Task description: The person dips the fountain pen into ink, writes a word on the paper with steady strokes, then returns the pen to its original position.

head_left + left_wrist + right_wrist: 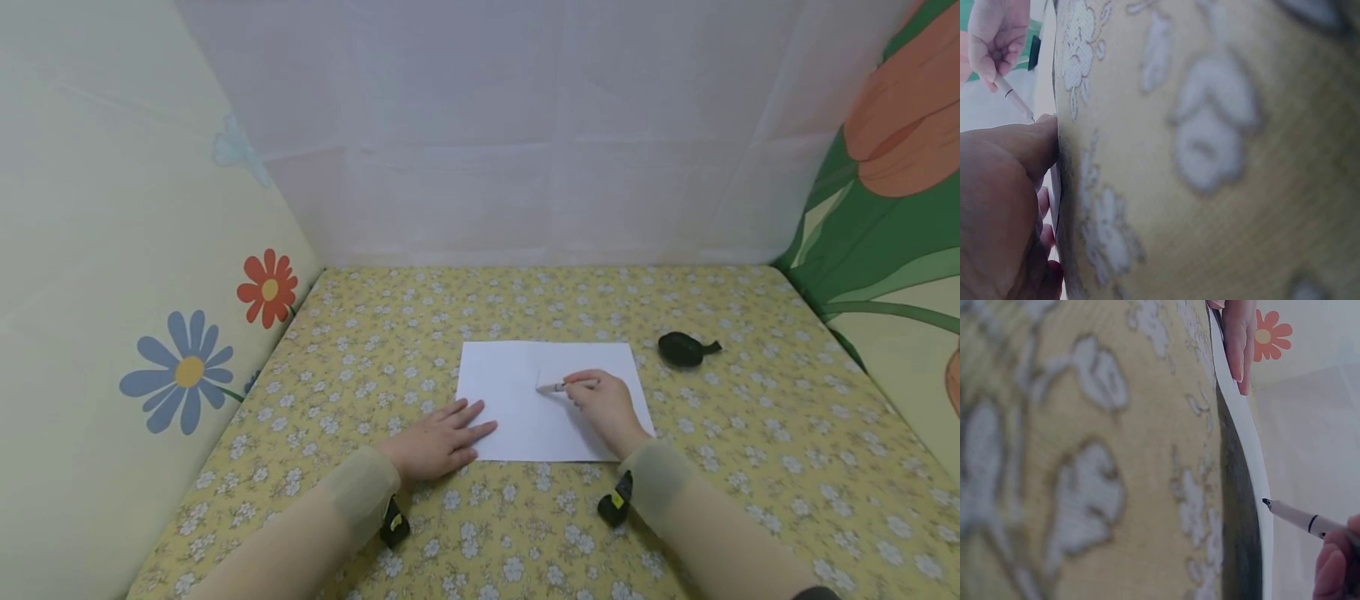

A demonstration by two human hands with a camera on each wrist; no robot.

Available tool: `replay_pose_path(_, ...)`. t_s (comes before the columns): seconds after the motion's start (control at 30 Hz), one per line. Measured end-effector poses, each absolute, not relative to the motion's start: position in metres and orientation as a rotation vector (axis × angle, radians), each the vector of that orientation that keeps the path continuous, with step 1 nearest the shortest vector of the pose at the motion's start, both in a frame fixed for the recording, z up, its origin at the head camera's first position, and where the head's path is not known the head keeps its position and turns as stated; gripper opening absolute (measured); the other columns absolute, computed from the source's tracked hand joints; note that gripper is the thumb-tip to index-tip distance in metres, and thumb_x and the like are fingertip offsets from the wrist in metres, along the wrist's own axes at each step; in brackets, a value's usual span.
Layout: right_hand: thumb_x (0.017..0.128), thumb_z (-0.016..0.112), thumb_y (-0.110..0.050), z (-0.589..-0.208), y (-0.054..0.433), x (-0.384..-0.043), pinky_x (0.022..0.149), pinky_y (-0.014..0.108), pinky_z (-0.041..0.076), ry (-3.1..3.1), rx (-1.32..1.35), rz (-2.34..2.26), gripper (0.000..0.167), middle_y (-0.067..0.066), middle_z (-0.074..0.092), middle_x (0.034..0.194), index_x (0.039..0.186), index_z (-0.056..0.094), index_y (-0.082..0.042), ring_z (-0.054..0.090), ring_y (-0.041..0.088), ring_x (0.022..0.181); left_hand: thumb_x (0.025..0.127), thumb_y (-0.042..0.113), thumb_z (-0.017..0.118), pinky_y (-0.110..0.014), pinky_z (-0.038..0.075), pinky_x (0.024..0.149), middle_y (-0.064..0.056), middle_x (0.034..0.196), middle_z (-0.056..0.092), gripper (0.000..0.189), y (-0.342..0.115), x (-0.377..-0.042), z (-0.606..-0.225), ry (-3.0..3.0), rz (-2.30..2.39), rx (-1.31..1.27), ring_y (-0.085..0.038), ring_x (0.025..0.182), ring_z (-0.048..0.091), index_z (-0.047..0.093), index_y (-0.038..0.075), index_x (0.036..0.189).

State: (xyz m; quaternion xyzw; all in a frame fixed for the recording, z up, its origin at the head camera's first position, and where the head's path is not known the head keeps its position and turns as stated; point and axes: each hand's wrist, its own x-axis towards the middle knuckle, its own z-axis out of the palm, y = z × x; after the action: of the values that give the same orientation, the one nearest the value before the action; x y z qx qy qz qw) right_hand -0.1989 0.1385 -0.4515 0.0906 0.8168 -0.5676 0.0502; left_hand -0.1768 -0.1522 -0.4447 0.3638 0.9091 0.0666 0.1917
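The right hand pinches a pen in curled fingers, tip on the white paper lying mid-table; the left hand presses its straight fingers on the paper's left edge

Around the right hand gripping the pen, the floral cloth lies open rightward and toward the back wall. Only a black object sits beyond it; the left hand blocks leftward.
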Motion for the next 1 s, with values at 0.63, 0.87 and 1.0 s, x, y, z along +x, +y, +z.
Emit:
replay_pose_path(0.63,0.088,0.064,-0.017,-0.452,0.137,-0.187,0.064,0.031,0.044,2.404,0.21,-1.775,0.019,0.009,0.066,0.094,0.103,0.071,-0.007,0.054,0.022,0.076,0.105,0.039,0.037,-0.05,0.016,0.116,-0.004,0.162,0.007,0.052,-0.152,-0.178,-0.445,2.559,0.168,1.035,-0.029,0.147,0.005,0.024,0.029,0.154)
replay_pose_path(0.87,0.086,0.065,-0.015,-0.452,0.135,-0.185,0.063,0.03,0.045,2.409,0.207,-1.769,0.018,0.01,0.067,0.09,0.1,0.072,-0.007,0.055,0.021,0.074,0.105,0.039,0.037,-0.05,0.016,0.116,-0.004,0.162,0.008,0.052,-0.151,-0.178,-0.444,2.56,0.17,1.032,-0.03,0.147,0.006,0.025,0.029,0.154)
replay_pose_path(1.0,0.086,0.065,-0.015,-0.451,0.134,-0.184,0.062,0.029,0.045,2.403,0.209,-1.769,0.017,0.009,0.067,0.087,0.098,0.072,-0.007,0.055,0.021,0.072,0.105,0.039,0.036,-0.05,0.016,0.116,-0.004,0.162,0.007,0.052,-0.151,-0.178,-0.444,2.558,0.166,1.034,-0.03,0.147,0.005,0.025,0.028,0.154)
